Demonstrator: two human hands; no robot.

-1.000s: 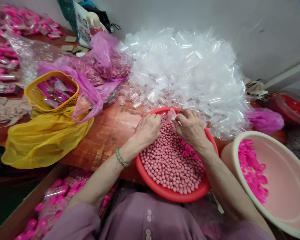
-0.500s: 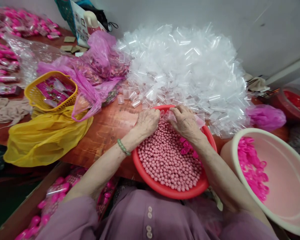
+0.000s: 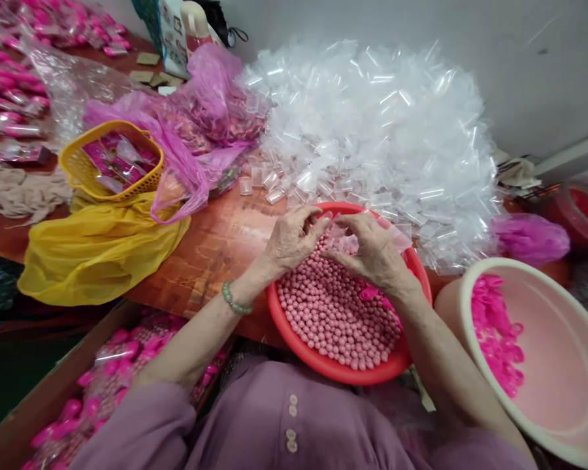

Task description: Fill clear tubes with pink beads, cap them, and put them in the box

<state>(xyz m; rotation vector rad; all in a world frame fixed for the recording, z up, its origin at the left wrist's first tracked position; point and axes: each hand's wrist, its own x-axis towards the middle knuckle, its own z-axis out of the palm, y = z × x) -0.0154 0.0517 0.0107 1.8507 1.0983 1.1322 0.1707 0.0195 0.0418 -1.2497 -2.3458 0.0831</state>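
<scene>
Both hands work over a red basin point(image 3: 340, 376) filled with pink round beads point(image 3: 330, 316). My left hand point(image 3: 294, 241) is above its far left part, fingers curled and thumb bent toward them; what they hold, if anything, is hard to make out. Opposite it, my right hand point(image 3: 375, 251) has thumb and fingers spread apart around clear plastic tubes point(image 3: 345, 241) that lie at the basin's far side. Some bright pink plastic pieces point(image 3: 370, 292) rest on the beads, partly hidden under my right wrist.
A large heap of clear tubes point(image 3: 372, 124) stands behind the basin. Right is a pale tub point(image 3: 563, 365) with pink caps point(image 3: 494, 333). To the left are a yellow basket point(image 3: 85, 179), a yellow bag point(image 3: 102, 251) and a pink bag point(image 3: 215, 85). Below sits a box of filled pink items point(image 3: 112, 365).
My right thumb and fingers have spread apart, and my left fingers have loosened from a tight pinch. The whole view has shifted slightly, moving the table things rightward.
</scene>
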